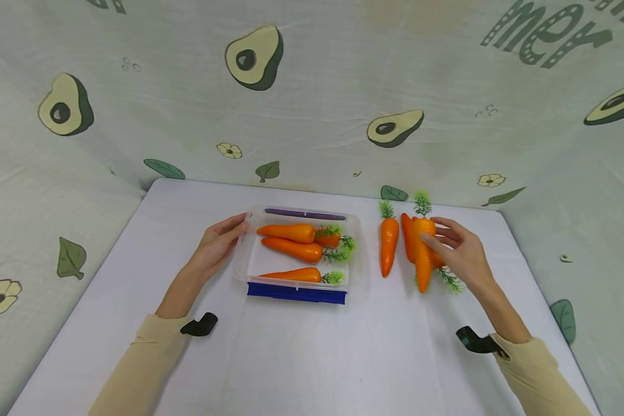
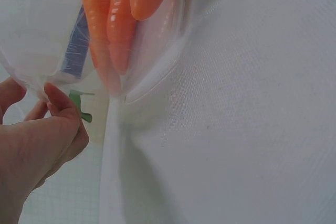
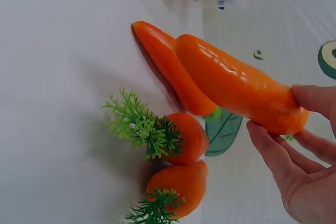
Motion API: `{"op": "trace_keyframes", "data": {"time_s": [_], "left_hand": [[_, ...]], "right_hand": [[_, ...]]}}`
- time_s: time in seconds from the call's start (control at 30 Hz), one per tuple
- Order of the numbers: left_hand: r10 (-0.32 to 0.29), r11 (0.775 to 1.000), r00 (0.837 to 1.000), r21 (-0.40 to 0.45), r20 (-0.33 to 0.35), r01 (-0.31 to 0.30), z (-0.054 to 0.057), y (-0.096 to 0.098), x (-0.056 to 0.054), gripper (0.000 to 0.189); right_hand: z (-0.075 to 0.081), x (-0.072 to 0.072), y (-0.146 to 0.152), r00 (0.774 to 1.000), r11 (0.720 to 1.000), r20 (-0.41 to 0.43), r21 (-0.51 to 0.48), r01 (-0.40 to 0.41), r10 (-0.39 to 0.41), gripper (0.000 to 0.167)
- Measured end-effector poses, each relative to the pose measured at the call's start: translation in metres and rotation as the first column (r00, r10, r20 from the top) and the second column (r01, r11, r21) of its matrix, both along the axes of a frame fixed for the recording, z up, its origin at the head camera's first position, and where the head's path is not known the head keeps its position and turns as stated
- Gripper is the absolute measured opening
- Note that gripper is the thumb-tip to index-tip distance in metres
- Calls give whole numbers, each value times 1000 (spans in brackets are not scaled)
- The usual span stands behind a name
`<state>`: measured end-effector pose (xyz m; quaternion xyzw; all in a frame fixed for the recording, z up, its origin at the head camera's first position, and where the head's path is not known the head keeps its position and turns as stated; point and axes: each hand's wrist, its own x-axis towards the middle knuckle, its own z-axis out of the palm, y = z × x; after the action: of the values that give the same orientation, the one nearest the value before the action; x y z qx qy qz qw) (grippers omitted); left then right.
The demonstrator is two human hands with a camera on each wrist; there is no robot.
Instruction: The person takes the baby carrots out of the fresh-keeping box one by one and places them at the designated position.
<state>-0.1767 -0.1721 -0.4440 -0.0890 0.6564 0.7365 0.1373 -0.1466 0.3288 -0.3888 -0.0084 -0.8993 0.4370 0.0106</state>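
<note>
A clear plastic container (image 1: pixel 275 264) with blue latches holds several orange carrots (image 1: pixel 293 249) with green tops, lying on their sides. My left hand (image 1: pixel 218 245) pinches its left rim between thumb and fingers, as the left wrist view shows at the hand (image 2: pixel 47 142). To the right, my right hand (image 1: pixel 463 254) grips one carrot (image 1: pixel 423 260) near its leafy end, raised above the table in the right wrist view. Below and behind that held carrot (image 3: pixel 236 85) lie more carrots (image 3: pixel 181 192), partly hidden in the head view. One single carrot (image 1: pixel 389 245) lies between these and the container.
Everything stands on a white-covered table (image 1: pixel 301 358). A cloth (image 1: pixel 322 104) printed with avocados and leaves hangs behind the table's far edge and along its sides.
</note>
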Motion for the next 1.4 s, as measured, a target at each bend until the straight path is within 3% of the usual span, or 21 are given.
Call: {"op": "trace_keyframes", "data": {"time_s": [0.27, 0.7, 1.4], "left_hand": [[-5, 1000, 1000, -9, -1, 5, 1, 1, 2, 57], [10, 1000, 1000, 16, -10, -9, 2, 2, 1, 56], [3, 998, 1000, 56, -26, -2, -1, 0, 1, 56]], "right_hand": [[-9, 0, 21, 999, 999, 14, 10, 45, -45, 67], [-10, -5, 52, 997, 998, 37, -7, 70, -69, 67], [-23, -18, 87, 982, 994, 153, 12, 107, -108, 71]]}}
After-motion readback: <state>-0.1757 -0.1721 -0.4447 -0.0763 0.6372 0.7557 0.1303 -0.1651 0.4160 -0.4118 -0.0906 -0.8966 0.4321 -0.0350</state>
